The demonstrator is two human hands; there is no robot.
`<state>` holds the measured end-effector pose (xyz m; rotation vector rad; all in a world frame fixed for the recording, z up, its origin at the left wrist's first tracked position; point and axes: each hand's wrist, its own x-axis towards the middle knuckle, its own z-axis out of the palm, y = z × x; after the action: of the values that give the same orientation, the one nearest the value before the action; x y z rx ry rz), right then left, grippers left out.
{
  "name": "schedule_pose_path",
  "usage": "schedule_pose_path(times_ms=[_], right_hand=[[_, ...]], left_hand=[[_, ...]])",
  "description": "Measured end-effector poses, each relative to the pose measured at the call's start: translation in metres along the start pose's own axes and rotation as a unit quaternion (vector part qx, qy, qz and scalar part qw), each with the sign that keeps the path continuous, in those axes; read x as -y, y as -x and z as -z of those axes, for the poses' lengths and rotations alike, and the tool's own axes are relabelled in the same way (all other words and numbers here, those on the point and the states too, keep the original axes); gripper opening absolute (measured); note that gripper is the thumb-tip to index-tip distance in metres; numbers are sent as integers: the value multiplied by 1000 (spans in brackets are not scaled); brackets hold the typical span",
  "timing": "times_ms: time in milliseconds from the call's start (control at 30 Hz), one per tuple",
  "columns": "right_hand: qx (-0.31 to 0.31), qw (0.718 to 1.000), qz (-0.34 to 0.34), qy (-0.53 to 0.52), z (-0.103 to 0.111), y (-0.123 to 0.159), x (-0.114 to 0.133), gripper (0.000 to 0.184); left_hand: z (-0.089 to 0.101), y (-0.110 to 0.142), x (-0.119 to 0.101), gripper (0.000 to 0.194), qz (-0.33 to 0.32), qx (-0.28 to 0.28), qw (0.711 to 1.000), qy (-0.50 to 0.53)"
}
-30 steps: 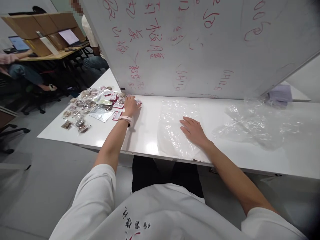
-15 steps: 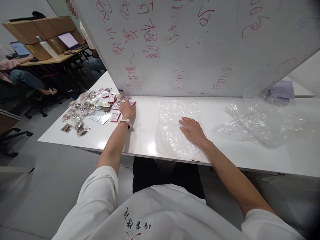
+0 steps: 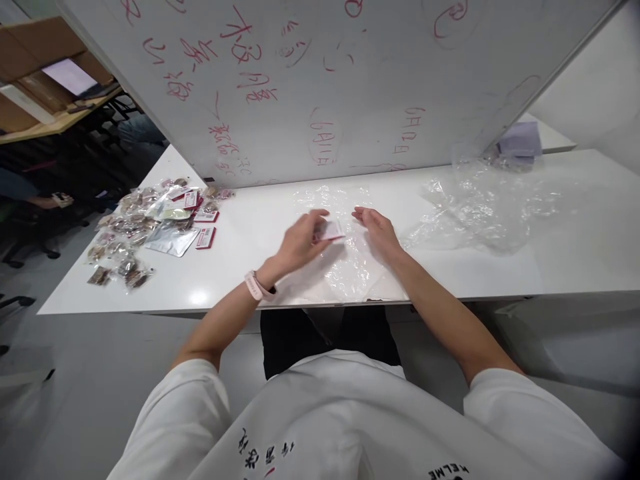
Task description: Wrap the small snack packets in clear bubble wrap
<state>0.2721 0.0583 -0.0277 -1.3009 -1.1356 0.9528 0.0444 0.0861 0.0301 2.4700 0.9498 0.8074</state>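
Note:
My left hand (image 3: 301, 241), with a pink watch band on its wrist, is closed on a small flat red-and-white box (image 3: 330, 231). It holds the box above a clear plastic bag (image 3: 345, 273) that lies flat at the table's front edge. Over the bag's right side, my right hand (image 3: 379, 233) is raised with its fingers bent and nothing seen in them. Two more red-and-white boxes (image 3: 205, 238) lie on the left, near a silver pouch (image 3: 171, 239).
Many small clear packets (image 3: 131, 220) are heaped on the left of the white table (image 3: 240, 267). Crumpled clear plastic (image 3: 480, 213) and a purple item (image 3: 520, 141) lie to the right. A whiteboard (image 3: 280, 127) stands along the back.
My left hand has picked up a red-and-white box from the left group and brought it right, over the bag. My right hand has lifted off the bag. The view has shifted right.

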Motion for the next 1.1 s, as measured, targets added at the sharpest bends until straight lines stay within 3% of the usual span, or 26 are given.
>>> schedule_pose_path(times_ms=[100, 200, 300, 400, 533, 633, 733, 933, 1100], right_hand=[[-4, 1000, 13, -25, -1, -2, -1, 59], [2, 999, 24, -21, -1, -1, 0, 57], [21, 1000, 21, 4, 2, 2, 6, 54], [81, 993, 37, 75, 7, 9, 17, 50], [259, 940, 109, 195, 12, 19, 27, 57], [325, 904, 155, 228, 12, 23, 26, 51], [338, 898, 161, 230, 10, 23, 22, 46], [342, 893, 157, 248, 10, 30, 28, 51], [322, 898, 154, 257, 46, 68, 56, 57]], left_hand=[[-33, 12, -22, 33, -56, 83, 994, -39], [-35, 25, -24, 38, -78, 113, 990, -43], [-15, 48, -35, 54, -77, 80, 993, -33], [-5, 79, -56, 49, -89, 73, 993, -35], [-24, 111, -64, 37, -89, 72, 987, -117], [-40, 121, -52, 20, -76, 24, 988, -132], [-43, 123, -42, 10, -89, -10, 990, -113], [-41, 124, -39, 9, -100, -69, 989, -86], [-31, 133, -49, 8, -72, -117, 988, -68]])
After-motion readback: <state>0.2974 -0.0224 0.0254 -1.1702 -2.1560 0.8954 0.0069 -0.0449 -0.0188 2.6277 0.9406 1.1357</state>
